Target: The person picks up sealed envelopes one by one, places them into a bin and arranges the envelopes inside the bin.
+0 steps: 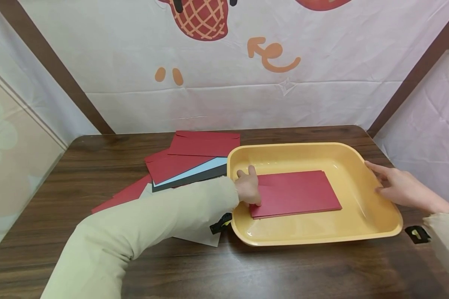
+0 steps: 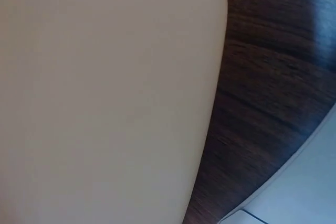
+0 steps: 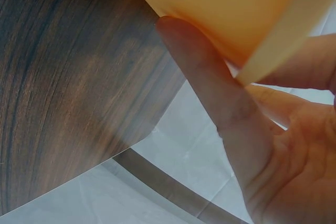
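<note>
My left hand (image 1: 247,187) reaches over the left rim of a yellow tray (image 1: 355,182) and grips the left end of a small stack of red envelopes (image 1: 299,192). One digit overlaps the top envelope near its front left corner, while two fingertips stick out past the back corner. Other fingers are hidden. On the tray's right end, my right hand (image 1: 401,186) holds the rim; the right wrist view shows its thumb (image 3: 202,66) against the outer wall and another finger across the rim. The left wrist view is mostly filled by the pale tray wall (image 2: 110,98).
Left of the tray, more red envelopes (image 1: 203,144) overlap a light blue one (image 1: 194,169) and a black one (image 1: 191,177). My left sleeve covers part of the pile; a pale grey sheet (image 1: 200,237) shows below it. A printed cloth (image 1: 217,104) hangs behind the wooden table (image 1: 284,270).
</note>
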Available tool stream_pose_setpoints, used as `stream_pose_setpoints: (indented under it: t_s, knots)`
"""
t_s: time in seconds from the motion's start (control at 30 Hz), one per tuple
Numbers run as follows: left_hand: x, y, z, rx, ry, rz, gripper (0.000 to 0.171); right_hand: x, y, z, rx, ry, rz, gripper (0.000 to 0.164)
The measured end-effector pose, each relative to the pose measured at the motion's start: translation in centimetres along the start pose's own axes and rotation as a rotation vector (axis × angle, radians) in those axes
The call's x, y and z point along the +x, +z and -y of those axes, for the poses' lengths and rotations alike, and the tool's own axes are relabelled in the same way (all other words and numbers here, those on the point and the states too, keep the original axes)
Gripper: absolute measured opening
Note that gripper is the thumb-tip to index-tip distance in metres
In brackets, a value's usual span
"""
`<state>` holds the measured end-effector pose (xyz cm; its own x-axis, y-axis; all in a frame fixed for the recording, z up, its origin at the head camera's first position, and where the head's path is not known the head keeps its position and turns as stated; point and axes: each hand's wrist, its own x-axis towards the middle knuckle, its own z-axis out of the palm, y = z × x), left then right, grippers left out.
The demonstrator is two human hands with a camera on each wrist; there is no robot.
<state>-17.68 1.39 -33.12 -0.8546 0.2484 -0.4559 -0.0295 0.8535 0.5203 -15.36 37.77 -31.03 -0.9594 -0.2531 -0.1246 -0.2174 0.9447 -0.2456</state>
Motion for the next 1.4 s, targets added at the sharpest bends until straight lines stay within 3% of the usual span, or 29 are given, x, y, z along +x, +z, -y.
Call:
stream_pose_setpoints:
  t_s: [0.3, 1.03, 1.27, 1.4]
  knots:
    - [-0.1, 0.2, 0.0, 0.016, -0.003, -0.011, 0.088, 0.0, -0.1, 0.0, -0.003, 0.004, -0.001, 0.071]
    - [-1.4, 0.4, -0.3, 0.094, 0.024, -0.061, 0.071, 0.0, 0.1, 0.2, 0.009, 0.043, 0.023, 0.073]
    - [-2.2, -1.1, 0.1, 0.068, 0.102, -0.023, 0.072, 0.0, 0.1, 0.3, 0.022, 0.052, 0.031, 0.073]
    - [-3.0, -2.6, 0.5, -0.026, 0.179, -0.009, 0.054, 0.1, 0.1, 0.3, 0.015, 0.038, 0.015, 0.072]
